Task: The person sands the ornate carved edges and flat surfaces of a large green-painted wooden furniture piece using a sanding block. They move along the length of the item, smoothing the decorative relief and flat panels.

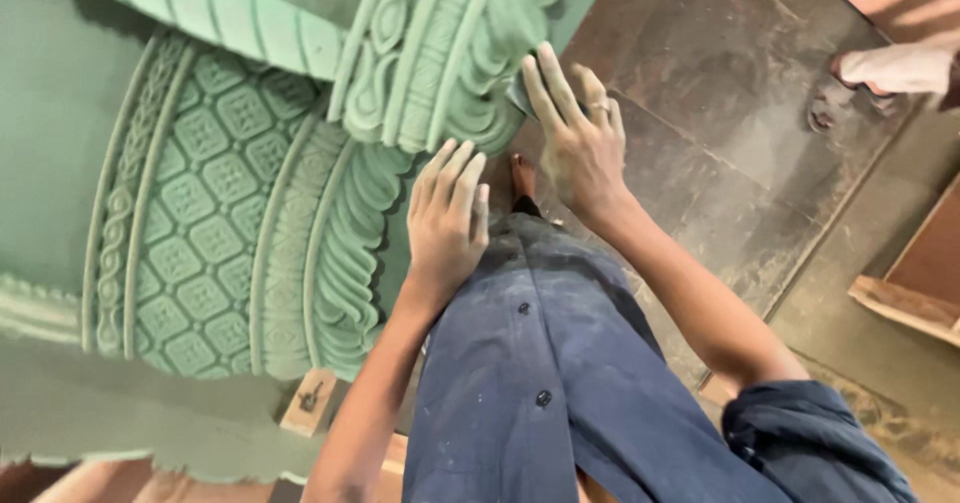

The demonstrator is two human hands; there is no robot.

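Note:
A large green carved column (pixel 230 223) with diamond lattice and leaf bands fills the left and top of the head view. My left hand (pixel 447 218) lies flat, fingers together, against the lower leaf band of the carving. My right hand (pixel 575 138) presses a small grey piece, likely sandpaper (pixel 520 93), against the edge of the upper carved collar (pixel 450 53). Both hands are dusty. My dark blue shirt (pixel 540 363) and a bare foot (pixel 522 178) show below.
Brown stone floor tiles (pixel 720 93) stretch to the right. Another person's foot in a sandal (pixel 850 88) stands at the top right. Wooden boards (pixel 910 303) lie at the right edge. A small wooden block (pixel 310 403) sits under the column.

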